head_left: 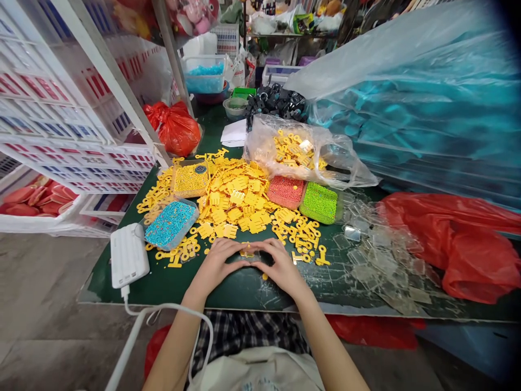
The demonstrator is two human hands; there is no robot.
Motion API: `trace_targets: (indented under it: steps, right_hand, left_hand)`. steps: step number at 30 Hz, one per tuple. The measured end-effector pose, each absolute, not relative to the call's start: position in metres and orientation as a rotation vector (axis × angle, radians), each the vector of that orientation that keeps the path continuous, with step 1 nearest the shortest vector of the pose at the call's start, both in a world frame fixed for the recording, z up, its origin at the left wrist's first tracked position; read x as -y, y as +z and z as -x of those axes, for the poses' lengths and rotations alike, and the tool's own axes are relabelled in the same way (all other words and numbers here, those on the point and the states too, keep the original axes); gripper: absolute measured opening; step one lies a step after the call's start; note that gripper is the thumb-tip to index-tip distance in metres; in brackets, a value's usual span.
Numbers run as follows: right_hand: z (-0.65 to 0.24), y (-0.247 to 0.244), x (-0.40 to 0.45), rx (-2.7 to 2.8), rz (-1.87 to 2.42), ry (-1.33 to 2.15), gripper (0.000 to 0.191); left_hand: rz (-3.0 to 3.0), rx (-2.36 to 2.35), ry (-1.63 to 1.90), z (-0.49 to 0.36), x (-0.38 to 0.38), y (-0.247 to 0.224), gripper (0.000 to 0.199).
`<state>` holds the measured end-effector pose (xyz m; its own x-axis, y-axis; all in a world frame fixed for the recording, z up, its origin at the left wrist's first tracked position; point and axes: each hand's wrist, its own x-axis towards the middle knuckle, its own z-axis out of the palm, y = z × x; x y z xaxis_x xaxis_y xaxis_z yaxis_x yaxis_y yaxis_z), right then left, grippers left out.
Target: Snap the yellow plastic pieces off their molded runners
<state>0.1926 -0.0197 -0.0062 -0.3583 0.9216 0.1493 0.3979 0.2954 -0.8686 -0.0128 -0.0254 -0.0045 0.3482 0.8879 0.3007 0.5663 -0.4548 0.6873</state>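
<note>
My left hand [222, 260] and my right hand [275, 262] meet fingertip to fingertip above the green table, thumbs toward me. Between the fingertips they hold a small clear and yellow piece [247, 253], its details too small to tell. Just beyond my hands lies a heap of flat yellow plastic parts [240, 195]. Yellow ring-ended parts [303, 234] are scattered right of my right hand. Around the heap stand clear boxes of blue beads [171, 224], yellow beads [190, 180], pink beads [285, 191] and green beads [319, 202].
A white power bank [129, 255] with a cable lies at the left edge. Clear square pieces [376, 255] and a red bag [468, 244] cover the right side. Behind are a plastic bag [297, 149] of yellow parts and black parts [277, 102].
</note>
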Motion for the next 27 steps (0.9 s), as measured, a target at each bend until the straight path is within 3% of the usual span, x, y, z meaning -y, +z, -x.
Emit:
trace_targets:
  steps: [6, 12, 18, 27]
  right_hand:
    - [-0.182, -0.002, 0.019, 1.318, 0.944, 1.557, 0.038]
    - [-0.159, -0.001, 0.027, 0.813, 0.935, 1.622, 0.045]
    - [-0.156, 0.005, 0.031, 0.868, 1.010, 1.428, 0.043]
    - [-0.171, 0.010, 0.017, 1.193, 1.010, 1.538, 0.043]
  left_hand:
    - [-1.762, -1.310, 1.153, 0.004, 0.029, 0.000, 0.028]
    - [-1.285, -1.334, 1.280, -0.015, 0.036, 0.007, 0.037]
    - [-1.241, -1.277, 1.129, -0.016, 0.045, 0.011, 0.036]
    - [-1.389, -1.338, 0.951, 0.008, 0.037, 0.020, 0.044]
